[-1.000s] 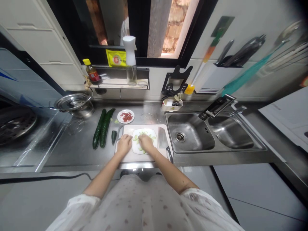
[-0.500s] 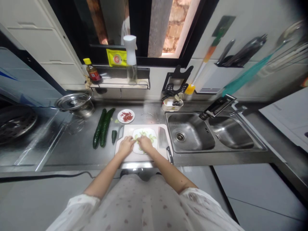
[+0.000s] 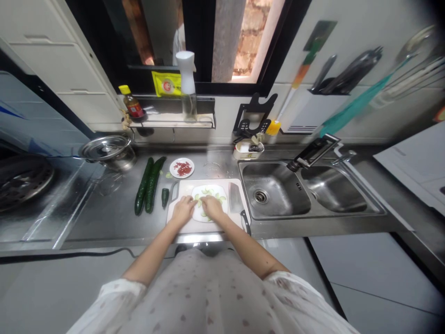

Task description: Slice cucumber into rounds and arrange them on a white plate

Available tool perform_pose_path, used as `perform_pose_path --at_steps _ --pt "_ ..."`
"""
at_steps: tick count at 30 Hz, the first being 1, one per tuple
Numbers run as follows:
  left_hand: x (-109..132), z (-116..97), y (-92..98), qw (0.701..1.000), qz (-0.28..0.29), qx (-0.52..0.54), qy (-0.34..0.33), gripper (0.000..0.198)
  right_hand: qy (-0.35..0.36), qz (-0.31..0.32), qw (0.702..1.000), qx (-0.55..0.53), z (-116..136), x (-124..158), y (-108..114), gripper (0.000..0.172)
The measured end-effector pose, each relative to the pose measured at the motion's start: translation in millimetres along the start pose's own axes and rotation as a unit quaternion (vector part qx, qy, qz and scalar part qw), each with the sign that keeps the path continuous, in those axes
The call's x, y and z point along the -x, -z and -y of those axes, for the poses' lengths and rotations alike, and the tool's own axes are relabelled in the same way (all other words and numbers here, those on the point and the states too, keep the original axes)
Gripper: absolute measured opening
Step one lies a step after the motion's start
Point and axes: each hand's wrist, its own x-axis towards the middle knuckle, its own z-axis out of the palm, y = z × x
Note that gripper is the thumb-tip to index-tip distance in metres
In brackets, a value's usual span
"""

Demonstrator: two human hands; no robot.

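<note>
A white plate (image 3: 208,218) rests on a pale cutting board (image 3: 184,227), with several thin cucumber slices (image 3: 219,198) laid in curved groups on it. At the plate's left side, my left hand (image 3: 184,210) has its fingers bent in a pinch around a pale green slice. My right hand (image 3: 212,208) reaches over the plate, its fingertips pinched together close to the left ones, on cucumber slices too; the fingers hide most of them. A kitchen knife (image 3: 236,199) with a black handle lies on the board's right side.
Left of the board are two whole cucumbers (image 3: 150,190) and a cucumber end piece (image 3: 165,197). Behind stands a small plate of red bits (image 3: 182,168). A lidded steel pot (image 3: 118,155) is at the back left, and a double sink (image 3: 274,185) lies to the right.
My right hand has shifted very slightly over the plate, its fingertips still by the left hand's. The view has tilted a little; the plate, board and knife stay in place.
</note>
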Motion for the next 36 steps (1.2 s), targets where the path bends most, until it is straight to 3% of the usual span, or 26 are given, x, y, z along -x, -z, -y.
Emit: perform_pose_path --at_steps 7,21,36 --pt "-10 2 -0.6 0.999 0.017 -0.021 -0.017 0.034 -0.027 0.009 1.000 0.008 -7 6 -1 0.032" --pt "-14 7 5.9 0.999 0.034 -0.018 -0.031 0.033 -0.008 0.005 1.000 0.018 10 15 -7 0.035" --pt "-15 9 8.0 0.998 0.046 -0.033 -0.042 0.033 -0.039 -0.003 0.999 0.002 -2 16 2 0.031"
